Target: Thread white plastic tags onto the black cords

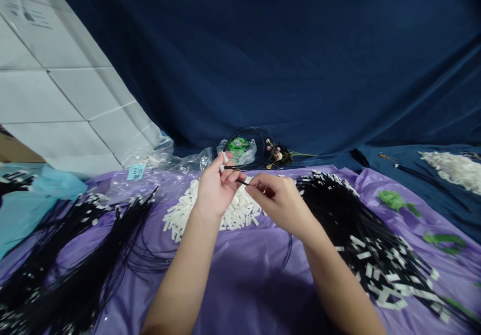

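My left hand (214, 190) is raised above a heap of small white tube-like pieces (240, 215), palm turned up with the fingers curled. It holds a small white piece (225, 157) near the thumb, and thin black cords pass through its fingers. My right hand (281, 200) faces it and pinches a black cord (242, 182) between thumb and fingertips. That cord spans the short gap between both hands. How the white piece joins the cord is too small to make out.
Bundles of white-tipped black cords lie at right (334, 210) and left (97, 260) on a purple plastic sheet (240, 280). Behind are clear plastic bags (191, 160), artificial flowers (277, 154) and a dark blue curtain (281, 59). More white pieces (453, 170) lie far right.
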### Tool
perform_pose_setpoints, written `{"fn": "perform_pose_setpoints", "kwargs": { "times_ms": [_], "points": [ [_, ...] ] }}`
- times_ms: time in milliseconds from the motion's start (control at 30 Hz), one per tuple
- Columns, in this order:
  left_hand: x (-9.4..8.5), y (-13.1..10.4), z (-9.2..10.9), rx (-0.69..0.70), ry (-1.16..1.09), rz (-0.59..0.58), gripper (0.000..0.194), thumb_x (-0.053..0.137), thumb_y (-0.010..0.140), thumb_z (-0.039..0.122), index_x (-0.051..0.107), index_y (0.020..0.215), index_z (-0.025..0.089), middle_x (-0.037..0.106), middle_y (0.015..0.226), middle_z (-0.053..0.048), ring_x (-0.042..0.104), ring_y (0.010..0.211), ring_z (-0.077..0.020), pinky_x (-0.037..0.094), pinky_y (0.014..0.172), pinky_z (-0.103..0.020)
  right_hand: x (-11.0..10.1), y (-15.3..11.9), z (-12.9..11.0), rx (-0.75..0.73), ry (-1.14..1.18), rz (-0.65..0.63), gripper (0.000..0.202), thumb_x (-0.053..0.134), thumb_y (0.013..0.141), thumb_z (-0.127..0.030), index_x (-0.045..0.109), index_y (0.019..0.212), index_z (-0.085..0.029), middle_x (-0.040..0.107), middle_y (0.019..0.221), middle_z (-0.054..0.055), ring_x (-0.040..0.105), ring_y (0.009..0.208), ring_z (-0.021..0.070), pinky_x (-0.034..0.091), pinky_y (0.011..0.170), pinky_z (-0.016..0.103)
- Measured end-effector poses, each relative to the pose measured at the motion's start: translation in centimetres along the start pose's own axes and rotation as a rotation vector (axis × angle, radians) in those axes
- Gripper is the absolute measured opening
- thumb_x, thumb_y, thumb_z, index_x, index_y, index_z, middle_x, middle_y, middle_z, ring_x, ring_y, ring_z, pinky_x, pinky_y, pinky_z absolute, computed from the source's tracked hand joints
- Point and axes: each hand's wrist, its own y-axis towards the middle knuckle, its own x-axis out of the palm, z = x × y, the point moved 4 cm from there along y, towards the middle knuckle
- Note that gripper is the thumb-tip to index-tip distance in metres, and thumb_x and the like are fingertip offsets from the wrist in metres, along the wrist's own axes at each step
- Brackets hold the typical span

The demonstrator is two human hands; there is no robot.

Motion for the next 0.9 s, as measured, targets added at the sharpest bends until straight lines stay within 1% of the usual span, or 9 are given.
{"fn": "perform_pose_setpoints", "kwargs": {
  "times_ms": [33,100,167,200,367,500,600,733,900],
  "points": [
    [-0.1,0.2,0.1,0.051,0.061,-0.011,0.023,0.046,0.096,0.025,0.057,0.079,0.015,0.03,0.042,0.008,0.04,0.038,-0.0081,0.049,0.055,-0.025,-0.1,0.1,0.0,-0.011,-0.013,0.042,0.017,0.056,0.089,-0.021,0.059,0.073,-0.016,0.048,0.058,-0.005,0.037,0.052,0.006,0.031,0.055,0.02],
    [-0.4,0.4,0.6,0.215,0.213,-0.021,0.021,0.051,0.093,0.026,0.059,0.077,0.015,0.044,0.049,0.003,0.051,0.047,-0.0102,0.049,0.057,-0.023,-0.4,0.0,-0.3,-0.033,-0.045,0.096,0.016,0.058,0.086,-0.018,0.06,0.07,-0.016,0.047,0.057,-0.005,0.037,0.054,0.0062,0.03,0.056,0.02],
    [-0.5,0.3,1.2,0.363,0.337,-0.031,0.022,0.053,0.091,0.025,0.059,0.073,0.014,0.055,0.059,-0.001,0.054,0.053,-0.0094,0.044,0.053,-0.019,-0.4,-0.3,-0.6,-0.04,-0.073,0.085,0.017,0.057,0.084,-0.015,0.058,0.068,-0.015,0.047,0.057,-0.005,0.037,0.055,0.0063,0.03,0.057,0.021],
    [-0.5,0.3,1.3,0.391,0.368,-0.044,0.022,0.053,0.09,0.025,0.058,0.071,0.014,0.056,0.061,-0.002,0.053,0.052,-0.0086,0.041,0.051,-0.017,-0.3,-0.4,-0.8,-0.039,-0.083,0.069,0.018,0.057,0.084,-0.014,0.057,0.066,-0.015,0.048,0.057,-0.005,0.037,0.055,0.0064,0.029,0.057,0.021],
    [-0.5,0.1,1.4,0.266,0.352,-0.103,0.023,0.05,0.091,0.028,0.056,0.073,0.015,0.041,0.047,0.003,0.037,0.04,-0.0072,0.028,0.042,-0.018,0.5,-0.8,-1.3,-0.032,-0.058,0.009,0.018,0.056,0.084,-0.014,0.058,0.066,-0.016,0.052,0.057,-0.004,0.039,0.054,0.0066,0.029,0.056,0.021],
    [-0.6,0.0,1.6,0.186,0.323,-0.114,0.023,0.047,0.093,0.028,0.055,0.076,0.015,0.036,0.045,0.004,0.033,0.038,-0.0076,0.023,0.039,-0.018,0.6,-0.9,-1.3,-0.004,0.094,-0.026,0.011,0.059,0.085,-0.018,0.064,0.076,-0.017,0.062,0.067,-0.003,0.05,0.058,0.0067,0.035,0.056,0.018],
    [-0.5,-0.2,1.8,0.146,0.295,-0.134,0.022,0.046,0.093,0.027,0.055,0.076,0.015,0.034,0.045,0.005,0.031,0.038,-0.0072,0.021,0.038,-0.018,0.7,-0.7,-1.1,0.042,0.19,-0.054,0.009,0.059,0.083,-0.017,0.067,0.081,-0.018,0.067,0.075,-0.002,0.054,0.061,0.007,0.039,0.056,0.017],
    [-0.1,-0.6,1.8,0.116,0.272,-0.174,0.023,0.046,0.093,0.027,0.055,0.077,0.015,0.032,0.044,0.006,0.028,0.037,-0.0061,0.02,0.038,-0.017,1.0,-0.3,-0.4,0.158,0.283,-0.069,0.008,0.058,0.08,-0.015,0.066,0.079,-0.016,0.061,0.069,-0.003,0.048,0.057,0.0062,0.037,0.053,0.017],
    [0.2,-0.9,1.8,0.143,0.247,-0.245,0.024,0.046,0.093,0.026,0.056,0.075,0.014,0.032,0.043,0.006,0.028,0.037,-0.0054,0.023,0.04,-0.017,1.9,-0.1,0.5,0.239,0.487,-0.184,0.009,0.055,0.082,-0.018,0.056,0.074,-0.014,0.048,0.064,-0.004,0.039,0.056,0.0056,0.033,0.052,0.018]
  ]
}}
